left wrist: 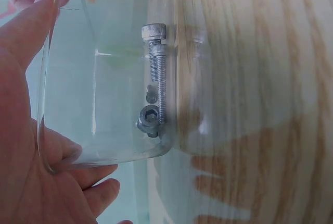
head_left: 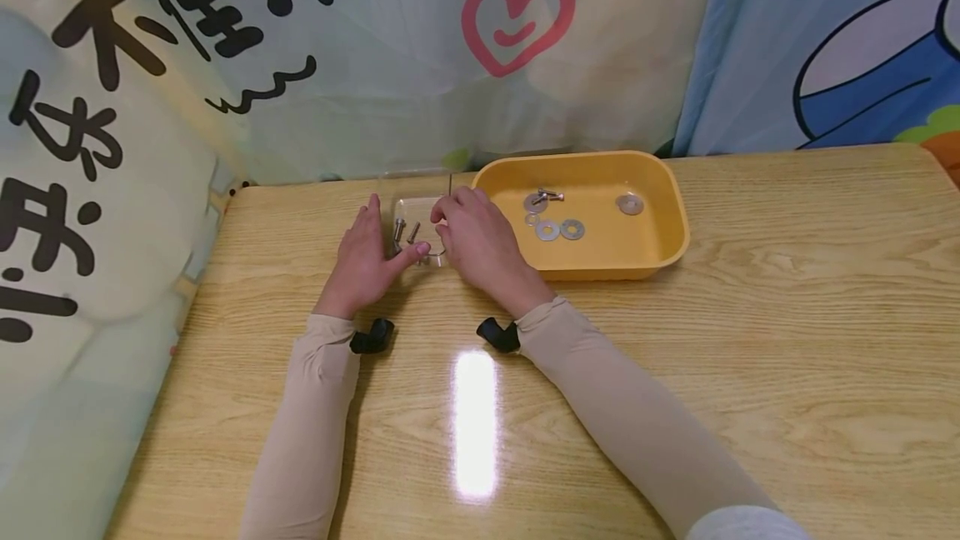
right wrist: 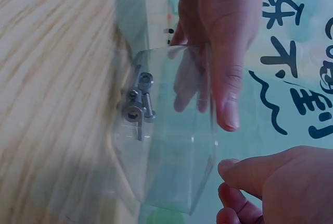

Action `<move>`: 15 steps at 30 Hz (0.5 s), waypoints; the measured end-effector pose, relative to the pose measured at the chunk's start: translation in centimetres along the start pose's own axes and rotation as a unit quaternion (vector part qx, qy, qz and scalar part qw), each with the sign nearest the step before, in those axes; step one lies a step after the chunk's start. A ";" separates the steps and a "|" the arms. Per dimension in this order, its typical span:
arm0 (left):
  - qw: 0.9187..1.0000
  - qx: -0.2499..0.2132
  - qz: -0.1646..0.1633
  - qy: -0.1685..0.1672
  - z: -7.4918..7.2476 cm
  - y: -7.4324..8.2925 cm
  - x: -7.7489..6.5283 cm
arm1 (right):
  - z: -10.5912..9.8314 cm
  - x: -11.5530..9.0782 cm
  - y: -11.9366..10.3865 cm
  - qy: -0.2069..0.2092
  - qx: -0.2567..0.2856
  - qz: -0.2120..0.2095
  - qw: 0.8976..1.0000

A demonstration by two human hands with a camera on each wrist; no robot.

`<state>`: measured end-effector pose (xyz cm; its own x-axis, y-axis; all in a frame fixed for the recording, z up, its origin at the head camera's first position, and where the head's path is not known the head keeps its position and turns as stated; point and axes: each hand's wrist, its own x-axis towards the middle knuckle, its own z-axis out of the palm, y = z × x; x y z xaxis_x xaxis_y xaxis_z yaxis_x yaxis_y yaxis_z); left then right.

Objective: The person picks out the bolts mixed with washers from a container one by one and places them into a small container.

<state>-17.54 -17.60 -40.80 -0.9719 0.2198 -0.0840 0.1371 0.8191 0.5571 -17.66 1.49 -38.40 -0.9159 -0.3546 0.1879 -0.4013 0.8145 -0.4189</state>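
Observation:
A clear plastic box [left wrist: 119,130] stands on the table with several hex-socket bolts [left wrist: 158,73] lying on its bottom. My left hand [head_left: 367,261] holds the box at its left side, the thumb along the near rim and the other fingers around the side wall. Above the box's right rim is my right hand [head_left: 480,240], its fingers bent and the thumb close to the fingertips [right wrist: 229,168]. I cannot tell whether something small is between them. To the right, a yellow tray [head_left: 600,269] contains flat washers [head_left: 572,229] and a few bolts [head_left: 551,193].
The wooden table [head_left: 712,407] runs back to a printed cloth [head_left: 360,123], which also hangs along its left edge. The yellow tray stands right beside the clear box. Black wrist mounts [head_left: 372,337] stick out inward from both sleeves.

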 end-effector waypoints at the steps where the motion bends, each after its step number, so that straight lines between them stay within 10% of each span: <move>1: 1.000 -0.002 0.000 -0.001 0.0 0.0 0.0 | -0.1 0.0 0.0 0.002 0.003 0.000 1.000; 15: 1.000 0.003 0.002 -0.001 0.1 -0.1 0.1 | -1.1 -0.7 0.7 0.015 0.031 0.012 0.999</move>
<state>-17.64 -17.61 -40.99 -0.9708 0.2249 -0.0836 0.1428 0.8213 0.5523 -17.27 2.85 -37.86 -0.9250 -0.3208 0.2036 -0.3798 0.7924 -0.4773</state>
